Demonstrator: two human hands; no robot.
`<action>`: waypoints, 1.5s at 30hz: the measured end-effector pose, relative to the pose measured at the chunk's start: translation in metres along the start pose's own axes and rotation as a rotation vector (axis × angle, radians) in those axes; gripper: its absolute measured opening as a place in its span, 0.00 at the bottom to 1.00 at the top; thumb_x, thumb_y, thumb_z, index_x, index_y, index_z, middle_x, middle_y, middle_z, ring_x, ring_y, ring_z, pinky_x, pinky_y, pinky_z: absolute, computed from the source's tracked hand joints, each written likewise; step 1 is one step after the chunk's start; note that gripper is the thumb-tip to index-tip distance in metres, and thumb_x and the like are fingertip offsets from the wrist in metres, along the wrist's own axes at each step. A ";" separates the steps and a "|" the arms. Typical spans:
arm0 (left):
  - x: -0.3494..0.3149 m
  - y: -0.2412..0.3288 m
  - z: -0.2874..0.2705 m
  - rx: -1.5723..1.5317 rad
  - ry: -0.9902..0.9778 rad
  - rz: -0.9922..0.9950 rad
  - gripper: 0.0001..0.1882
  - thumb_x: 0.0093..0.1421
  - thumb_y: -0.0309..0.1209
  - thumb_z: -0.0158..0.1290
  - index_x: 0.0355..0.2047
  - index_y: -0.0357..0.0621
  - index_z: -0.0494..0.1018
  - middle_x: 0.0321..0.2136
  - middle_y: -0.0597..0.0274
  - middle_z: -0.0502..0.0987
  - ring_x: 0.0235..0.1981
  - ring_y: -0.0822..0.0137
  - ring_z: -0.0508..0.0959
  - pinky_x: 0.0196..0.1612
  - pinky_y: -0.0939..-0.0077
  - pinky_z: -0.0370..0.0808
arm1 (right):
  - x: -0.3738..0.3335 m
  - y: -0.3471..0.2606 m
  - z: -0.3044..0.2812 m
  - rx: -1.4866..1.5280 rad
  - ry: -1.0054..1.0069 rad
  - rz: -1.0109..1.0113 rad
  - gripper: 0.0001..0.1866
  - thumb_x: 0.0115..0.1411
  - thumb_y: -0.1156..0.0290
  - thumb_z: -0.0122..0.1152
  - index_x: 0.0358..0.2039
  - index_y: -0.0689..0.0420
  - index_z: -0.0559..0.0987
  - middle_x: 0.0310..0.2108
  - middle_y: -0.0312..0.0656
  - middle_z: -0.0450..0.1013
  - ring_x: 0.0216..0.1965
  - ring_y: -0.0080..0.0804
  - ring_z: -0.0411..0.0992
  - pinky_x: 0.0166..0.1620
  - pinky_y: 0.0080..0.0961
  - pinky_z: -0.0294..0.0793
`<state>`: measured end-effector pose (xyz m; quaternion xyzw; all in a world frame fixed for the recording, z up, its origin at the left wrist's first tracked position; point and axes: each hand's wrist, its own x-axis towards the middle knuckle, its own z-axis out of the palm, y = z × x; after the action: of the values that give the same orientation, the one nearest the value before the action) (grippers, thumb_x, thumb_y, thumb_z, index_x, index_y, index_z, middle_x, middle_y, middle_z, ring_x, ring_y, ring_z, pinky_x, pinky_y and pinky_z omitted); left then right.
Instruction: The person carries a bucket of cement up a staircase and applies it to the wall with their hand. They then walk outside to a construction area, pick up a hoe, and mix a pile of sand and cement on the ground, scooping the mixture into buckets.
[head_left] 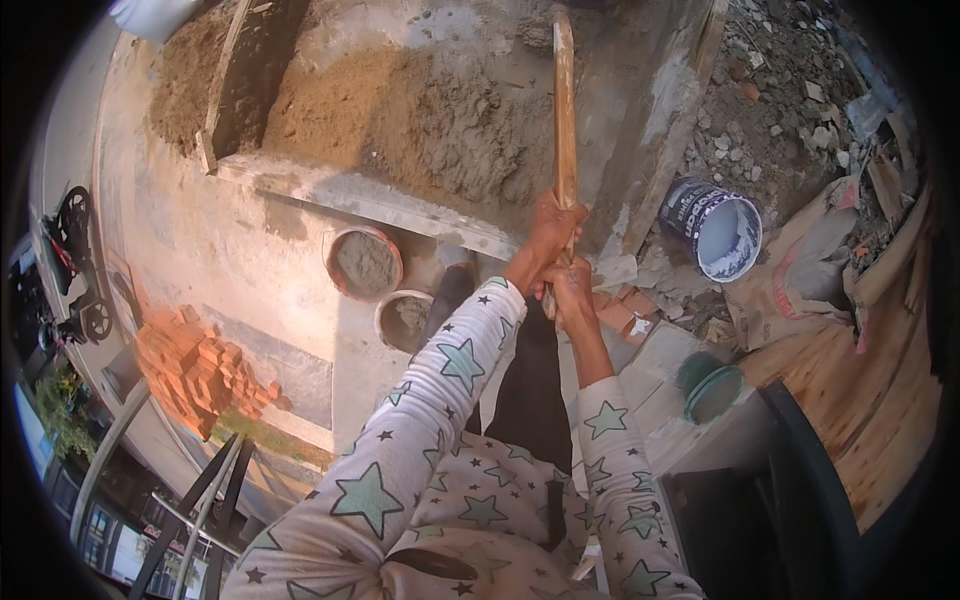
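Observation:
A long wooden tool handle point(565, 100) runs from my hands up to the top edge, over a wood-sided mixing trough point(370, 205). The tool's head is out of sight. My left hand point(550, 232) is wrapped round the handle. Closer to my body, my right hand point(570, 287) grips its lower end. Grey wet mortar point(490, 140) lies in the trough beside the handle, with brown sand point(335, 105) to its left. Just outside the near board stand two buckets of grey mix: an orange-rimmed bucket point(366, 264) and a pale-rimmed bucket point(404, 320).
A dark blue and white paint bucket point(712, 232) lies tilted at the right, by rubble point(770, 110) and torn paper sacks point(800, 260). Nearer is a green bucket point(710, 388). At the left are a heap of orange bricks point(200, 365) and a parked motorbike point(78, 260).

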<state>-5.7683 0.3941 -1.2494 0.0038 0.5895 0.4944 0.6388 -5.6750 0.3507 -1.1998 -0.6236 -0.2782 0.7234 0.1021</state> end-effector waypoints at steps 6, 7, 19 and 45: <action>0.003 -0.009 -0.044 0.362 -0.050 -0.068 0.14 0.50 0.24 0.58 0.35 0.30 0.68 0.21 0.55 0.73 0.16 0.68 0.73 0.16 0.72 0.70 | -0.008 0.035 0.044 0.248 0.031 0.093 0.10 0.41 0.81 0.56 0.28 0.64 0.70 0.19 0.40 0.67 0.16 0.29 0.66 0.20 0.25 0.67; -0.005 -0.013 -0.047 0.346 -0.056 -0.075 0.13 0.50 0.24 0.57 0.35 0.29 0.69 0.21 0.55 0.73 0.16 0.68 0.74 0.16 0.72 0.70 | -0.015 0.039 0.047 0.241 0.032 0.120 0.10 0.41 0.81 0.56 0.28 0.64 0.71 0.19 0.40 0.67 0.16 0.30 0.66 0.20 0.26 0.68; -0.124 -0.039 -0.064 0.309 -0.127 -0.214 0.07 0.52 0.25 0.53 0.26 0.34 0.67 0.15 0.61 0.70 0.12 0.70 0.73 0.12 0.74 0.71 | -0.126 0.081 0.047 0.241 0.033 0.393 0.12 0.44 0.83 0.56 0.31 0.61 0.70 0.19 0.40 0.66 0.17 0.30 0.68 0.22 0.26 0.70; -0.200 0.003 0.019 -0.365 -0.363 -0.356 0.16 0.54 0.30 0.59 0.39 0.36 0.68 0.29 0.60 0.73 0.27 0.68 0.77 0.27 0.73 0.75 | -0.255 -0.086 -0.007 0.014 -0.072 0.348 0.20 0.47 0.79 0.54 0.43 0.64 0.67 0.21 0.40 0.66 0.20 0.27 0.66 0.23 0.26 0.68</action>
<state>-5.7194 0.2795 -1.0919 -0.1258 0.3585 0.4637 0.8004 -5.6337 0.2976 -0.9388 -0.6352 -0.1648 0.7540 -0.0303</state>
